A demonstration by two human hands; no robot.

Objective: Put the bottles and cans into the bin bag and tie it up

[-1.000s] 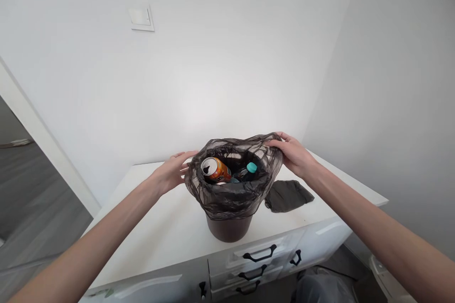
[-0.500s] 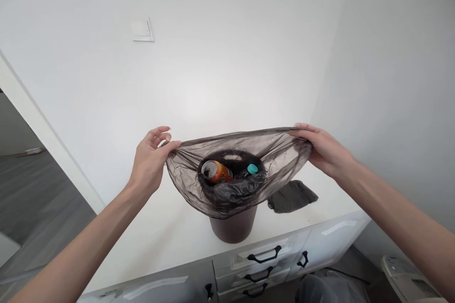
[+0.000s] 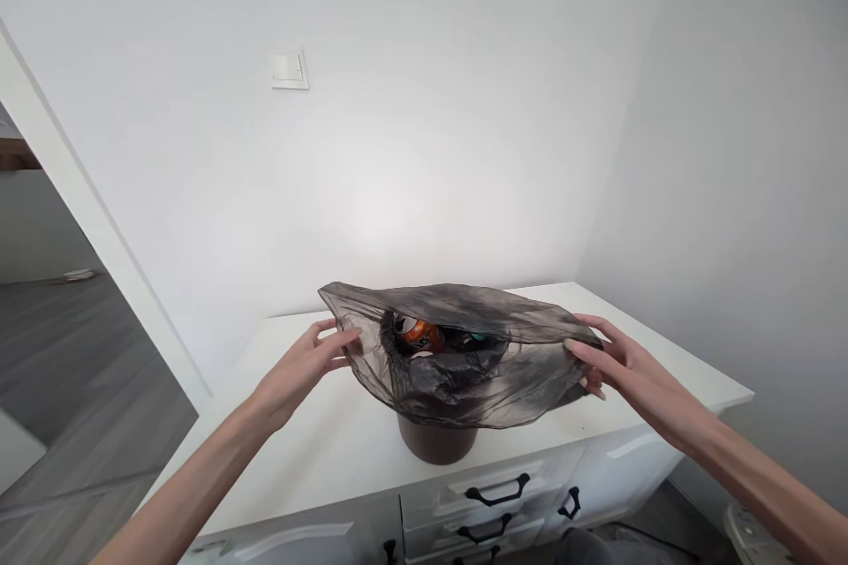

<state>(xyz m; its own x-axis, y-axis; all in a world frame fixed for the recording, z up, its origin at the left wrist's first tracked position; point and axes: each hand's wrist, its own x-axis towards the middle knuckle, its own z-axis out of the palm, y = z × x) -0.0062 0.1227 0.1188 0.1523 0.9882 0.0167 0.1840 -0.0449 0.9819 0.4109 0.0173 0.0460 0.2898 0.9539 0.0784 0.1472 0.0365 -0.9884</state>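
A thin, see-through black garbage bag (image 3: 523, 388) lines a brown trash bin (image 3: 437, 443), its wide mouth spread above the rim. My left hand (image 3: 301, 375) has the bag's left edge between thumb and fingers. At the opposite side, my right hand (image 3: 626, 371) grips the right edge, thumb on top and fingers beneath. Inside lie an orange drink can (image 3: 422, 335) and a teal cap (image 3: 478, 336), partly covered by the bag's back edge. Whatever the cap belongs to is mostly hidden.
The bin stands near the front of a white cabinet top (image 3: 291, 459). Below are drawers with black handles (image 3: 496, 490). A white wall with a light switch (image 3: 289, 69) rises behind. At left is a doorway with grey flooring (image 3: 86, 353).
The bag's mouth has dropped and its back edge now sags forward over the can and cap. Both hands are lower, still at the bag's sides. The folded black plastic at right is now mostly covered.
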